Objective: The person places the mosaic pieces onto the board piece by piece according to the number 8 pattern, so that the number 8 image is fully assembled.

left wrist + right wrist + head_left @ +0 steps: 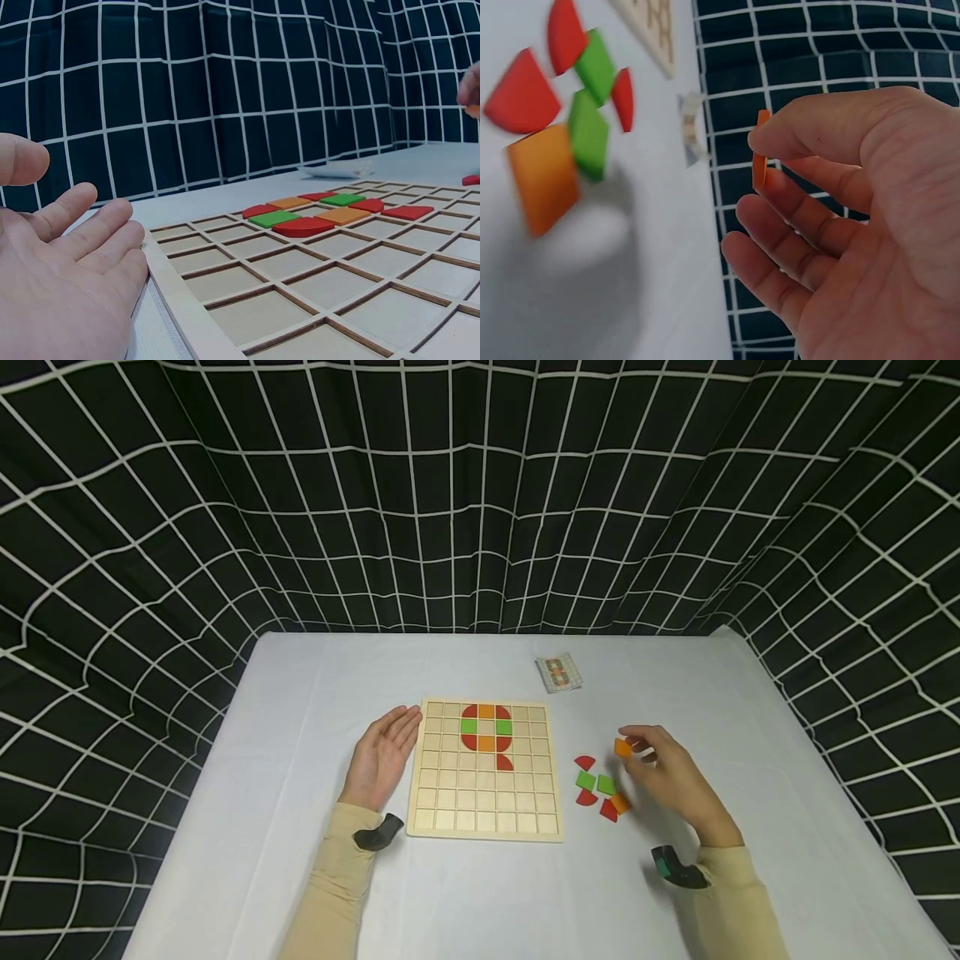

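My right hand [666,775] pinches an orange square tile [760,154] between thumb and fingers, above the table to the right of the loose tiles. On its side, palm turned inward, my left hand [382,762] rests with fingers extended at the left edge of a wooden grid board [455,797]. Near the board's top, red quarter-circle tiles [469,742], orange squares [486,743] and green squares [504,727] form a ring around one bare cell. One more red quarter-circle [505,762] lies in a cell just below the ring's right side.
Between board and right hand lie loose red quarter-circles [585,762], green squares [606,785] and an orange square [620,802]. A stack of pattern cards [558,673] sits behind the board on the white table [480,893]. Dark gridded curtains [480,510] surround the table.
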Available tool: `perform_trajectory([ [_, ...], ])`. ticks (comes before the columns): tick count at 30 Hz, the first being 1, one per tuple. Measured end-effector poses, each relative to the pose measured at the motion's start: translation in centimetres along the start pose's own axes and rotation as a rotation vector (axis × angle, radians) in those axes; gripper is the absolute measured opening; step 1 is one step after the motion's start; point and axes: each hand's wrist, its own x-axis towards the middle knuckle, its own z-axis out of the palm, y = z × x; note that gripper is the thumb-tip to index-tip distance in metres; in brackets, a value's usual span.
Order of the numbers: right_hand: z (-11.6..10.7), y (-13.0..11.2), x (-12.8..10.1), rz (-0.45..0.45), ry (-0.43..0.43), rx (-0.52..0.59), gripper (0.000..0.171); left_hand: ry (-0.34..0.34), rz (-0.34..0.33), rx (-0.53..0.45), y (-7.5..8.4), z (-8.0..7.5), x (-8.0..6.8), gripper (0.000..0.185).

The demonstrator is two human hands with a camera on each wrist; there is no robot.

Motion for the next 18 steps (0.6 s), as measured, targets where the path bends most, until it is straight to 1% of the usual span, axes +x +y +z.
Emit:
perform_trajectory([
  [6,-0.3,-1.6,1.1,0.004,-0.021,0.030,0.042,0.000,0.001,-0.005,0.1,0.0,0.0,0.055],
  [13,0.0,-3.2,2.3,-0.058,-0.013,0.044,0.042,-0.002,-0.006,-0.005,0.1,0.0,0.0,0.056],
  [18,0.4,-4.2,2.8,-0.078,-0.034,0.073,0.041,-0.003,-0.007,-0.004,0.1,0.0,-0.1,0.056],
])
